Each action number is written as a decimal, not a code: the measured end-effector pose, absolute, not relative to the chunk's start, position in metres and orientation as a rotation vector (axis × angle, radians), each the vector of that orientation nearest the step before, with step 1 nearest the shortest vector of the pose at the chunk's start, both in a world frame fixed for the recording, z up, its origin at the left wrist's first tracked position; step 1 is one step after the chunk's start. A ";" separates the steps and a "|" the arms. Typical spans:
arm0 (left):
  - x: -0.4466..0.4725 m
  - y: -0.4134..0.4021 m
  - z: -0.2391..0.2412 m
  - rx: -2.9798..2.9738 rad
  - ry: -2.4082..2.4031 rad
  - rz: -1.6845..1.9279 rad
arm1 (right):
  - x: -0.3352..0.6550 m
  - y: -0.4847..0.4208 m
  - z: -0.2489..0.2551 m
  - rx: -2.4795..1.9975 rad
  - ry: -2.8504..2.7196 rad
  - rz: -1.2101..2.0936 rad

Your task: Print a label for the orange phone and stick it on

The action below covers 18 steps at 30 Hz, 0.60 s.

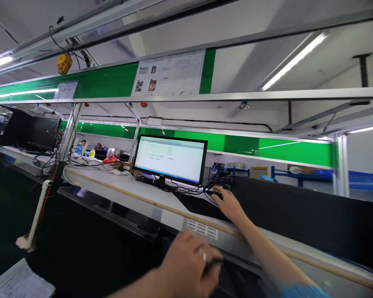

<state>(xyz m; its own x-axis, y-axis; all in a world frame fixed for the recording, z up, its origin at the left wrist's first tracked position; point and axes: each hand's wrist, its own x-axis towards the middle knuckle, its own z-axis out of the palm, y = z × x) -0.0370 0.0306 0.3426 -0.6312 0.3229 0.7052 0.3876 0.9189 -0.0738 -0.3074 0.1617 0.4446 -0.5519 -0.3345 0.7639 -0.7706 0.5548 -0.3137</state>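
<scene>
1. Green-banded framing and strip lights are running overhead; we are facing a pale workbench [136, 191] carrying a lit monitor [170, 159].
2. We are resting our right hand [229, 204] on a small black mouse [215, 193] just right of the monitor, fingers draped loosely over it.
3. Our left hand [186, 265], blurred, is curling around something dark; we cannot tell the grip.
4. We are noting a white label [202, 229] on the bench edge, digits unreadable.

Black mouse [215, 193] flat on a dark mat on the desk, just right of the lit monitor, mostly covered. Small dark object [214, 265] low front, blurred, unidentifiable.
</scene>
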 end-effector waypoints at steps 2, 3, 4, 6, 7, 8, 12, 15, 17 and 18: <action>-0.058 0.028 0.377 -0.419 -2.368 -0.180 | -0.301 0.165 0.447 0.841 -2.072 0.937; -0.072 0.024 0.394 -0.389 -2.409 -0.204 | -0.298 0.167 0.447 0.822 -2.040 0.968; -0.087 0.020 0.409 -0.369 -2.451 -0.213 | -0.295 0.169 0.447 0.806 -2.011 0.996; -0.118 0.012 0.430 -0.353 -2.520 -0.210 | -0.293 0.172 0.446 0.773 -1.959 1.042; -0.131 0.008 0.435 -0.337 -2.565 -0.208 | -0.293 0.173 0.445 0.755 -1.937 1.063; -0.143 0.004 0.438 -0.346 -2.612 -0.201 | -0.294 0.175 0.444 0.735 -1.917 1.086; -0.166 0.001 0.441 -0.422 -2.715 -0.079 | -0.299 0.180 0.442 0.676 -1.861 1.179; -0.167 0.008 0.450 -0.513 -2.732 0.091 | -0.297 0.183 0.441 0.682 -1.846 1.234; -0.163 0.010 0.457 -0.588 -2.730 0.206 | -0.296 0.185 0.441 0.693 -1.839 1.262; -0.160 0.009 0.460 -0.616 -2.727 0.251 | -0.295 0.185 0.441 0.695 -1.834 1.275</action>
<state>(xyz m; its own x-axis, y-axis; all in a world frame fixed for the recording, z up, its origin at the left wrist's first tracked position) -0.1600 0.0089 0.4595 -0.8511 0.4436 0.2807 0.3849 0.8910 -0.2408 -0.2953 0.1850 0.4409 -0.5458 -0.0031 0.8379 -0.7866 0.3466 -0.5111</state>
